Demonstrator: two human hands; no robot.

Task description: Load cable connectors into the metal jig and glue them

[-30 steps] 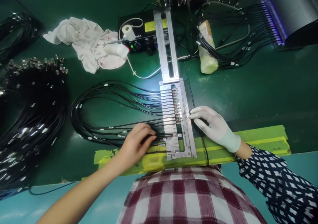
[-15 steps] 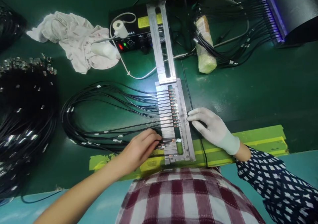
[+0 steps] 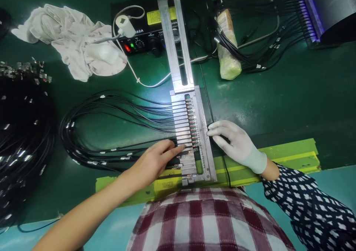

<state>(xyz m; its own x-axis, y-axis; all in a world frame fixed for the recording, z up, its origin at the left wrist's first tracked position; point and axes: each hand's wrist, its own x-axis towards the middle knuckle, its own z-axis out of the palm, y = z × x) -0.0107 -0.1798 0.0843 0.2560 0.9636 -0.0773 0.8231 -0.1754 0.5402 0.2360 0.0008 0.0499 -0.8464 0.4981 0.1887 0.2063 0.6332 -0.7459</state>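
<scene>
A slotted metal fixture (image 3: pixel 206 147) lies lengthwise on the bench, with several black cables (image 3: pixel 150 123) laid side by side in its slots. Their stripped, metal-tipped ends line up over its long opening. My bare left hand (image 3: pixel 158 160) is closed at the near part of the row, its index finger along a black cable at the slots; the thumb is hidden. Several loose cable ends lie beneath and beside that hand. My right hand (image 3: pixel 236 143), in a white glove, rests its fingertips against the fixture's right edge, fingers stretched and thumb apart, holding nothing.
A slotted metal bar (image 3: pixel 182 39) extends beyond the fixture, across a black control box (image 3: pixel 147 45). A white cloth (image 3: pixel 75 43) lies at back left, a wrapped bundle (image 3: pixel 228 50) at back right. Dark cable heaps (image 3: pixel 25 132) fill the left. Yellow-green tape (image 3: pixel 289 156) lines the front edge.
My left hand has shifted slightly up the row, its index finger now reaching further over the slots. The cable end there sits nearer the others. My right hand keeps its place at the fixture's edge.
</scene>
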